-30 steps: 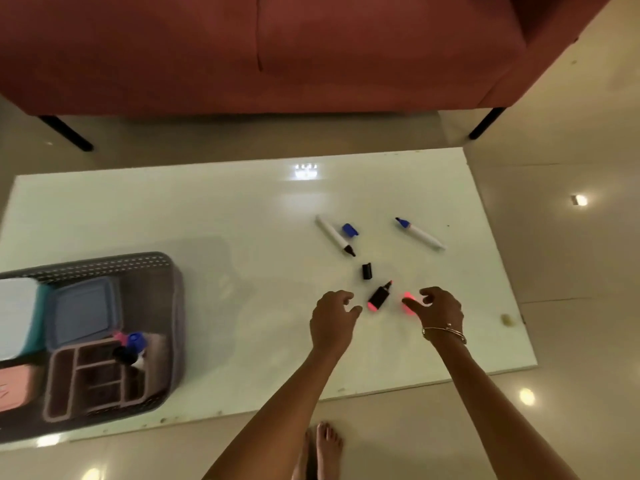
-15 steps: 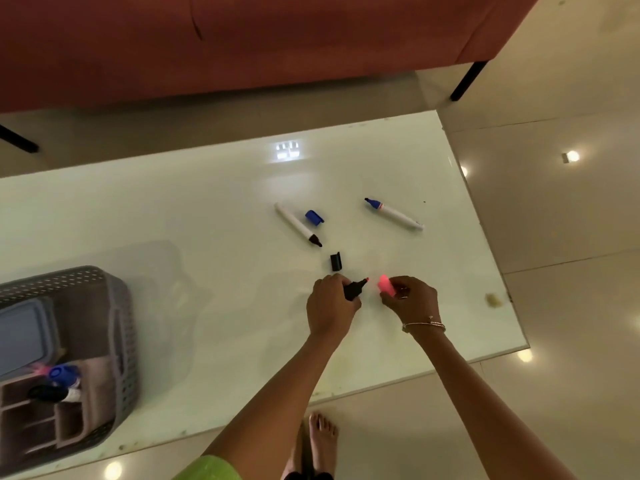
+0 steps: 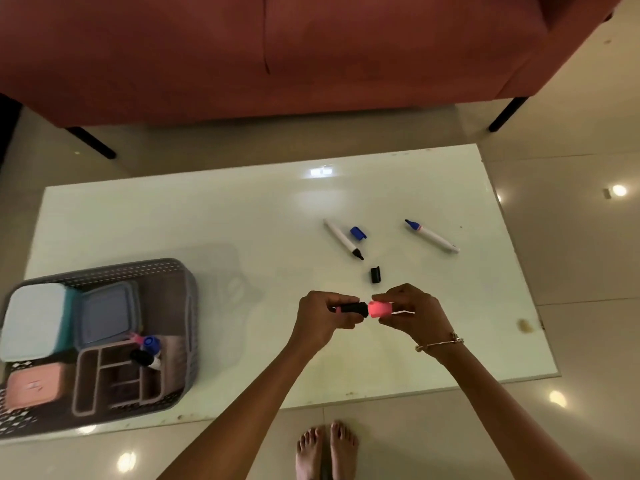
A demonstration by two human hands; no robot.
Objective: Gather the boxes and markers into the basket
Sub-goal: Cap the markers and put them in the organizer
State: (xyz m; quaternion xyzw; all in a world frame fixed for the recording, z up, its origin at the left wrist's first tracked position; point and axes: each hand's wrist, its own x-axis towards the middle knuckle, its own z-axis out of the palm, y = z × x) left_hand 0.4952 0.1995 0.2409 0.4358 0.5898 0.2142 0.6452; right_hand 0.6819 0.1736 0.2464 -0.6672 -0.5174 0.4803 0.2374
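Observation:
My left hand (image 3: 320, 317) grips a black-and-pink marker (image 3: 351, 308) above the white table (image 3: 173, 220). My right hand (image 3: 408, 311) holds its pink cap (image 3: 379, 308) right against the marker's end. Farther back lie a white marker with a black tip (image 3: 343, 239), a loose blue cap (image 3: 358, 233), a white marker with a blue tip (image 3: 432, 235) and a loose black cap (image 3: 375, 274). The grey basket (image 3: 188, 306) at the left holds a light blue box (image 3: 33, 320), a grey-blue box (image 3: 105, 315), a pink box (image 3: 33, 386), a divided tray (image 3: 117, 382) and some markers (image 3: 147, 351).
A red sofa (image 3: 277, 53) on black legs stands beyond the table. A small brown spot (image 3: 524, 324) marks the table near its right edge. My bare feet (image 3: 325, 448) are on the glossy tiled floor below the table's front edge.
Both hands have lifted the marker and the pink cap off the table and brought them together end to end. The view has shifted, showing the whole basket again.

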